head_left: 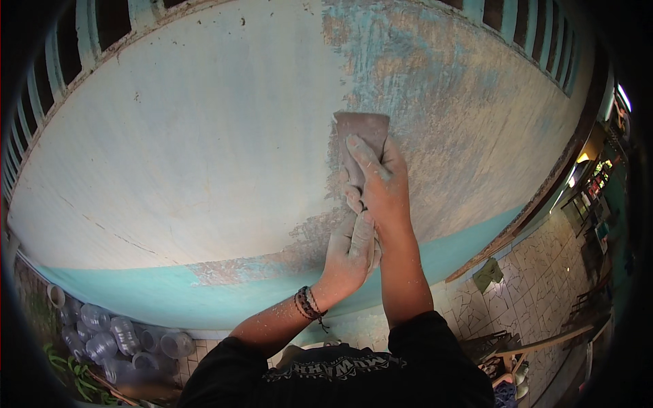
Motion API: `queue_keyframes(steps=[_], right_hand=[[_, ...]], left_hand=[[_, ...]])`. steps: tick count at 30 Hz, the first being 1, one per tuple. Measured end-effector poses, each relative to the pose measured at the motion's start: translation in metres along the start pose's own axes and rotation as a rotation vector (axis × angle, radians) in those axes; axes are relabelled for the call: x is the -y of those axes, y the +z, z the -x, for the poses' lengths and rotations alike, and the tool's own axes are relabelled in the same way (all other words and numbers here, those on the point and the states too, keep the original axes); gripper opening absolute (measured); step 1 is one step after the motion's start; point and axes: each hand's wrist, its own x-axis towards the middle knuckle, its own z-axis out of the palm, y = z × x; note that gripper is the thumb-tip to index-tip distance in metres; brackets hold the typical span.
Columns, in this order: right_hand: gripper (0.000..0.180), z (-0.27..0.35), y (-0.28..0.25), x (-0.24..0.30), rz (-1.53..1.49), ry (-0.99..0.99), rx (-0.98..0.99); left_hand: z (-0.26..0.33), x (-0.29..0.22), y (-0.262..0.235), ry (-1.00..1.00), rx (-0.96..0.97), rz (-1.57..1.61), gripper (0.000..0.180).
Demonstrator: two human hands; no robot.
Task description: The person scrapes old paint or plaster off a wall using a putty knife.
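Note:
In my right hand (386,178) is a paint scraper (362,125) with a wide, flat, brownish-grey blade that narrows toward my fingers. Its top edge lies against the wall (197,129), along the border between pale smooth paint and a rough stripped area (435,129) showing blue and brown patches. My thumb presses on the blade's face. Just below, my left hand (350,248) is closed against the base of my right hand; whatever its fingers grip is hidden. Pale dust coats both hands, and a dark braided bracelet (309,304) circles my left wrist.
A turquoise band (149,289) runs along the wall's bottom. Barred openings (81,34) line its top. Several clear plastic jugs (102,345) and green plants (71,370) sit at lower left. On the right are a broken-tile floor (537,272), a green cloth (487,275) and wooden pieces (544,342).

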Motion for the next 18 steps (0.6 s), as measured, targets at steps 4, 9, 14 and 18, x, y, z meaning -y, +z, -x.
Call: queue_keyframes(steps=[4,9,14,18], right_hand=[[0.020,0.003,-0.007,-0.016,-0.028,0.018,-0.001],[0.020,-0.001,0.008,0.004,-0.018,-0.047,-0.040],[0.023,0.003,0.001,-0.008,0.019,0.016,0.016],[0.024,-0.003,0.015,0.018,0.057,0.025,0.029]], left_hand=[[0.001,0.017,-0.003,0.029,-0.077,-0.012,0.033],[-0.004,-0.003,0.000,0.036,-0.029,-0.009,0.032],[0.003,0.009,-0.005,0.005,-0.079,0.014,0.031],[-0.001,-0.019,-0.002,-0.005,0.030,0.045,0.031]])
